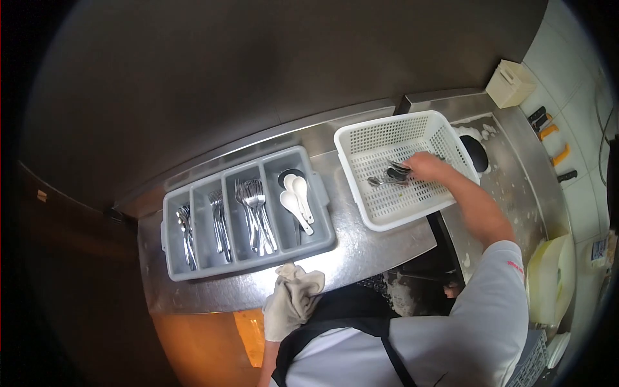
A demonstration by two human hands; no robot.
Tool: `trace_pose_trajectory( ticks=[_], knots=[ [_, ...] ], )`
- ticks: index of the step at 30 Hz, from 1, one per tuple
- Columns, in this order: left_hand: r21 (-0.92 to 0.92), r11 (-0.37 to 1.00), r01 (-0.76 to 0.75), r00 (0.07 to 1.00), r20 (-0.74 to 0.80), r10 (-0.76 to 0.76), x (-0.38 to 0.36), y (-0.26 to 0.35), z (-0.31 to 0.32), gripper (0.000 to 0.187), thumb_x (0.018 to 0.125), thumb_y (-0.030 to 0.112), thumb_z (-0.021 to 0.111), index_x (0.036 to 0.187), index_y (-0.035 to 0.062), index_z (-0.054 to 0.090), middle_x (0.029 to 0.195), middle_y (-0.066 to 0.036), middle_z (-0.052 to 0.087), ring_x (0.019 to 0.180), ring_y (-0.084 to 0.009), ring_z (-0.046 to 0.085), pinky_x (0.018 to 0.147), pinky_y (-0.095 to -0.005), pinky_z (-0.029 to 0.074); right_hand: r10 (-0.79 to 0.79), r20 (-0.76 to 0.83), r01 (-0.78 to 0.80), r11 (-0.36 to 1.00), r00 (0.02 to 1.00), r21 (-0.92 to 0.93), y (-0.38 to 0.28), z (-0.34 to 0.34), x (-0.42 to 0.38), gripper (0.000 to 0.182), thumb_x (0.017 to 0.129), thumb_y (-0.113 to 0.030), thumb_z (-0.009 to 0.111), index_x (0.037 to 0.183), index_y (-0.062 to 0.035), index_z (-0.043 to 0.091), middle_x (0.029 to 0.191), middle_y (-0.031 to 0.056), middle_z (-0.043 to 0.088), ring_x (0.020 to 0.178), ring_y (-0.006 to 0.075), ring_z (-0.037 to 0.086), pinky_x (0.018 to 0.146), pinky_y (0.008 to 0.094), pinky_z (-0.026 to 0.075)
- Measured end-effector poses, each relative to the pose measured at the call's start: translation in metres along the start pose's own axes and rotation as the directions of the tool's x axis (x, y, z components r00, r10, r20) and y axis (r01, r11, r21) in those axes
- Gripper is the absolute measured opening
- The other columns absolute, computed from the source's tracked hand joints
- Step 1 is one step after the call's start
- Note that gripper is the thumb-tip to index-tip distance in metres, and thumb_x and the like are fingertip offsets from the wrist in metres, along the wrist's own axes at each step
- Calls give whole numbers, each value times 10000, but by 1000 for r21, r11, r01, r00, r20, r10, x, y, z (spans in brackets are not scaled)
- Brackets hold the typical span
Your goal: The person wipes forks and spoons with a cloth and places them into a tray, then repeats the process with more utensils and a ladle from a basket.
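Observation:
My right hand [425, 166] reaches into a white perforated basket [367, 216], its fingers closed round some dark-looking cutlery [398, 170]. A few spoons [385, 182] lie on the basket floor beside it. My left hand, at the counter's front edge, is covered by a beige cloth [293, 300], so its fingers are hidden. Left of the basket is a grey four-compartment tray [201, 271]. From left to right it holds small spoons [186, 235], forks [220, 226], larger forks [256, 216], and white soup spoons [294, 197] with a dark round item.
A steel counter [361, 258] carries tray and basket against a dark wall. On the right are a wet sink surface [516, 187] with foam, a black round item [475, 153], a cream holder [509, 84], knives on the tiled wall, and a yellowish container [551, 277].

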State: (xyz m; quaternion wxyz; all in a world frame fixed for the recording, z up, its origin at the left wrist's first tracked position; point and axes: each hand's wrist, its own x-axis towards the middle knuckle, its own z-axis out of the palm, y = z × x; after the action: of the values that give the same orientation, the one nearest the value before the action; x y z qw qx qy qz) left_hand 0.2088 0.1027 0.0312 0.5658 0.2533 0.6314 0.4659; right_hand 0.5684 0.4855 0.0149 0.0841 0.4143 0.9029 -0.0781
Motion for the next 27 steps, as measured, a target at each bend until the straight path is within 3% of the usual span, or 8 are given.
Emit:
trace_pose_trajectory(
  ticks=[7, 11, 15, 18, 21, 23, 25, 27],
  knots=[
    [520, 833, -190, 974, -5, 225, -17, 43, 26, 302, 884, 118, 585, 1140, 10, 467, 898, -67, 585, 793, -132, 585, 695, -254, 498, -716, -28, 609, 613, 697, -504, -4, -59, 14, 69, 672, -216, 612, 643, -156, 599, 624, 25, 569, 690, 234, 568, 663, 373, 457],
    [368, 927, -65, 990, -95, 107, -25, 52, 26, 293, 857, 146, 636, 1087, 25, 499, 926, -89, 601, 836, -147, 581, 753, -266, 480, -275, -251, 249, 960, 928, -131, -15, -46, 21, 107, 764, -190, 648, 699, -107, 646, 671, 73, 625, 683, 230, 609, 675, 372, 482],
    [563, 767, -307, 917, -41, 397, -16, 23, 12, 241, 824, 198, 694, 985, 74, 564, 910, -90, 639, 839, -121, 586, 766, -265, 466, 267, -75, -204, 865, 961, 458, -16, -10, 25, 301, 712, -259, 781, 871, -20, 689, 825, 173, 681, 767, 251, 653, 733, 328, 497],
    [524, 801, -288, 937, -21, 350, -15, 17, 9, 286, 837, 130, 668, 1068, 45, 521, 940, -105, 601, 844, -191, 581, 798, -292, 468, 221, 69, -230, 901, 973, 368, -35, -12, 17, 423, 651, -335, 819, 872, -2, 683, 837, 187, 676, 789, 289, 652, 740, 346, 501],
    [-350, 937, -11, 998, 54, 32, -16, 10, 0, 301, 875, 92, 608, 1142, 44, 479, 969, -116, 579, 879, -211, 579, 807, -302, 481, 133, 74, -147, 959, 988, 243, -46, -4, 12, 525, 599, -381, 833, 921, 0, 670, 874, 211, 662, 837, 356, 641, 760, 389, 506],
    [-525, 847, 86, 991, 129, -21, -15, 9, -2, 274, 915, 76, 539, 1175, 52, 457, 989, -118, 572, 916, -199, 579, 806, -304, 497, 113, 50, -121, 971, 992, 204, -46, 11, 14, 415, 647, -333, 804, 882, -21, 664, 850, 216, 648, 849, 373, 629, 763, 427, 496],
    [-100, 992, -75, 994, 70, 82, -15, 6, -1, 257, 955, 62, 458, 1211, 56, 431, 1020, -121, 560, 958, -192, 578, 818, -313, 516, 132, 3, -130, 970, 991, 204, -48, 21, 16, 301, 690, -266, 765, 832, -27, 650, 843, 224, 636, 848, 380, 620, 760, 450, 482],
    [-340, 940, -34, 991, 107, 75, -13, -4, -5, 270, 973, 66, 409, 1243, 50, 413, 1066, -133, 542, 987, -207, 577, 849, -324, 516, 137, -49, -125, 974, 989, 191, -50, 28, 18, 208, 719, -204, 728, 790, -32, 637, 821, 224, 626, 842, 379, 615, 753, 465, 472]
  ],
)
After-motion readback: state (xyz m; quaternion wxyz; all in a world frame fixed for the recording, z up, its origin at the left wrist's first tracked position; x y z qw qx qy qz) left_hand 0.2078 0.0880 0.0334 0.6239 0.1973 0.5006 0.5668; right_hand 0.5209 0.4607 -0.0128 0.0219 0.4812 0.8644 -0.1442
